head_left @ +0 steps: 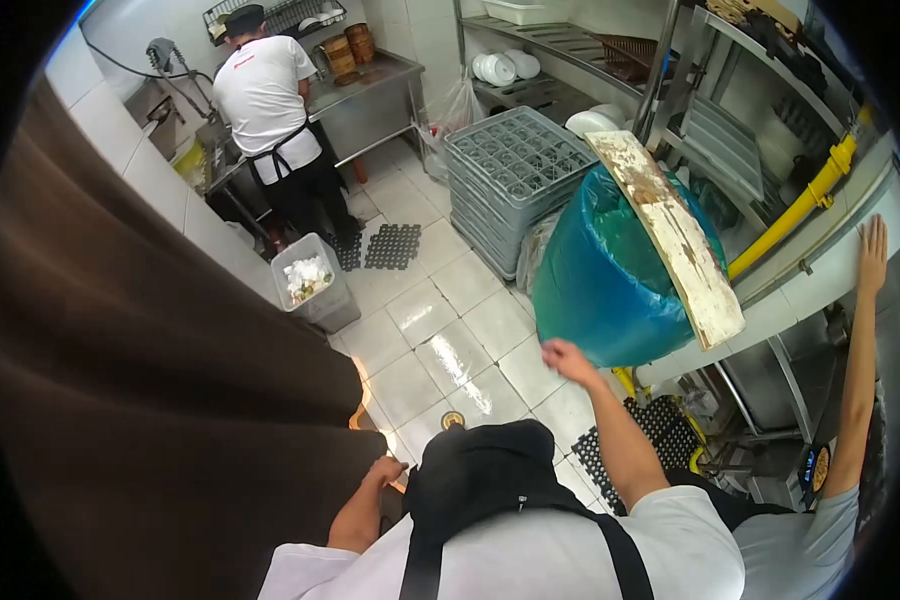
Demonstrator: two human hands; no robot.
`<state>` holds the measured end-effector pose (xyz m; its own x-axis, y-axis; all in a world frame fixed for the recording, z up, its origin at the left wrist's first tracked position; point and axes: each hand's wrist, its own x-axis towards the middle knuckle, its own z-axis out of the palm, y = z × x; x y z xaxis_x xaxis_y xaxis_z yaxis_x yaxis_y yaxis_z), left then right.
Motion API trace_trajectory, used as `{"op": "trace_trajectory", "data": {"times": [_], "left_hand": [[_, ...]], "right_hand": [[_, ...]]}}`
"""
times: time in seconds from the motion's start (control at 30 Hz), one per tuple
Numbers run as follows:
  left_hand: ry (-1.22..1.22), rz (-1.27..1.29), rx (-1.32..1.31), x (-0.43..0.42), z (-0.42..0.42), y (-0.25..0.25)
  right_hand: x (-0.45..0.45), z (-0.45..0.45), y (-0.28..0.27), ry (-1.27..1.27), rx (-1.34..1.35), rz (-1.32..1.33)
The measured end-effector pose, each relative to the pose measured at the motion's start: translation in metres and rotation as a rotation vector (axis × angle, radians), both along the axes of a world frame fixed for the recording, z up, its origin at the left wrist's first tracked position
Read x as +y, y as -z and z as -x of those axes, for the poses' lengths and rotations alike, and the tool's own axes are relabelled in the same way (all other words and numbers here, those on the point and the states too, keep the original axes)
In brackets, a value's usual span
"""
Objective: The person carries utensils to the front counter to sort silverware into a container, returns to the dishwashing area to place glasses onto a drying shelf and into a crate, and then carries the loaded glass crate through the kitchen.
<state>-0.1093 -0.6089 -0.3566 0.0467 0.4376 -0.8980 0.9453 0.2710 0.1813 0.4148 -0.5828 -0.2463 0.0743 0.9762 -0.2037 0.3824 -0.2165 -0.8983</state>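
Observation:
My left hand (387, 470) is low beside the edge of a dark brown curtain (170, 370); how its fingers are set, and whether they touch the cloth, I cannot tell. In front of my body, my right hand (568, 360) has its fingers loosely curled, with nothing visible in them. It appears in front of a large bin lined with a blue-green bag (580, 270), and whether it touches the bag I cannot tell. Across the bin's mouth lies a worn, peeling white board (670, 235).
A person in a white shirt (270, 90) stands at a metal sink counter (370, 85). Grey glass racks (515, 150) are stacked beside the bin. A tub of white waste (310, 280) and black mats (392, 246) are on the tiled floor (410, 370). Another person's hand (872, 255) rests on the right ledge.

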Motion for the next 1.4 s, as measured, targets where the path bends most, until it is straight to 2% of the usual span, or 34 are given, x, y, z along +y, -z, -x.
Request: {"op": "trace_trajectory", "data": {"times": [0.03, 0.07, 0.1, 0.23, 0.33, 0.37, 0.4, 0.43, 0.47, 0.53, 0.63, 0.67, 0.7, 0.77, 0.8, 0.83, 0.87, 0.9, 0.93, 0.97, 1.03, 1.07, 1.1, 1.13, 1.17, 1.23, 1.27, 1.3, 1.33, 1.37, 1.4], "left_hand": [[-0.099, 0.028, -0.082, 0.023, -0.009, -0.009], [-0.199, 0.048, -0.164, 0.05, -0.023, -0.019], [-0.347, 0.072, -0.266, 0.075, -0.037, -0.026], [-0.347, -0.166, -0.509, 0.159, -0.089, -0.028], [-0.388, -0.243, -0.514, 0.191, -0.123, -0.001], [-0.28, -0.216, -0.46, 0.198, -0.132, 0.025], [-0.124, -0.278, -0.517, 0.199, -0.135, 0.074], [0.158, -0.23, -0.461, 0.206, -0.146, 0.066], [0.184, -0.237, -0.512, 0.207, -0.158, 0.075], [-0.037, 0.152, -0.66, 0.232, -0.16, 0.074], [0.084, 0.019, -0.414, 0.32, -0.17, 0.043], [0.01, -0.141, -0.366, 0.348, -0.169, 0.037], [-0.114, -0.176, -0.391, 0.38, -0.167, 0.033], [-0.425, -0.098, -0.376, 0.442, -0.169, 0.013], [-0.402, -0.091, -0.338, 0.472, -0.17, 0.006], [-0.334, -0.155, -0.293, 0.498, -0.17, 0.001], [-0.269, -0.22, -0.257, 0.52, -0.173, -0.004], [-0.216, -0.245, -0.281, 0.536, -0.18, -0.005], [-0.165, -0.273, -0.308, 0.55, -0.186, -0.005], [-0.115, -0.303, -0.335, 0.567, -0.193, -0.007], [0.189, -0.152, -0.355, 0.583, -0.206, 0.037], [0.505, -0.165, -0.294, 0.585, -0.218, 0.038], [0.621, -0.024, -0.397, 0.582, -0.218, 0.102], [0.666, 0.024, -0.301, 0.592, -0.226, 0.09], [0.779, 0.166, -0.484, 0.627, -0.225, 0.109], [0.811, 0.264, -0.528, 0.693, -0.227, 0.111], [0.726, 0.193, -0.39, 0.743, -0.237, 0.08], [0.622, 0.041, -0.379, 0.784, -0.233, 0.032], [0.455, 0.05, -0.503, 0.824, -0.227, 0.052], [0.309, 0.074, -0.433, 0.866, -0.234, 0.001], [0.338, -0.04, -0.522, 0.913, -0.235, -0.04]], "right_hand": [[-0.013, -0.012, 0.052, -0.053, -0.048, -0.001], [-0.039, -0.005, 0.04, 0.051, -0.093, 0.265], [-0.069, -0.022, 0.106, 0.075, -0.094, 0.367], [-0.192, -0.035, 0.119, 0.332, 0.0, 0.923], [-0.211, -0.043, 0.111, 0.485, 0.094, 1.142], [-0.197, -0.044, 0.112, 0.515, 0.119, 1.177], [-0.178, -0.046, 0.113, 0.532, 0.14, 1.198], [-0.156, -0.049, 0.116, 0.547, 0.163, 1.215], [-0.128, -0.051, 0.118, 0.547, 0.181, 1.225], [-0.066, -0.057, 0.126, 0.51, 0.2, 1.22], [0.058, -0.074, 0.147, 0.34, 0.16, 1.139], [0.106, -0.082, 0.154, 0.261, 0.124, 1.088], [0.159, -0.093, 0.161, 0.178, 0.072, 1.027], [0.28, -0.111, 0.155, 0.043, -0.016, 0.932], [0.341, -0.116, 0.15, -0.134, -0.217, 0.721], [0.419, -0.12, 0.15, -0.299, -0.363, 0.813], [0.48, -0.127, 0.192, -0.254, -0.24, 0.516], [0.535, -0.106, 0.109, -0.137, -0.096, 0.49], [0.586, -0.079, 0.071, -0.015, -0.018, 0.408], [0.644, -0.072, 0.11, -0.128, -0.071, 0.224], [0.713, -0.004, 0.009, -0.311, 0.129, 0.103], [0.733, 0.032, -0.053, -0.381, 0.2, 0.131], [0.753, 0.062, -0.088, -0.467, 0.268, 0.153], [0.776, 0.088, -0.113, -0.549, 0.338, 0.168], [0.8, 0.11, -0.136, -0.663, 0.339, 0.151], [0.842, 0.143, -0.163, -0.827, 0.347, 0.117], [0.869, 0.155, -0.178, -0.888, 0.341, 0.084], [0.898, 0.166, -0.195, -0.954, 0.332, 0.05], [0.926, 0.174, -0.214, -0.954, 0.313, 0.021], [0.952, 0.18, -0.234, -0.956, 0.297, -0.004], [0.979, 0.185, -0.258, -0.963, 0.282, -0.037]]}}
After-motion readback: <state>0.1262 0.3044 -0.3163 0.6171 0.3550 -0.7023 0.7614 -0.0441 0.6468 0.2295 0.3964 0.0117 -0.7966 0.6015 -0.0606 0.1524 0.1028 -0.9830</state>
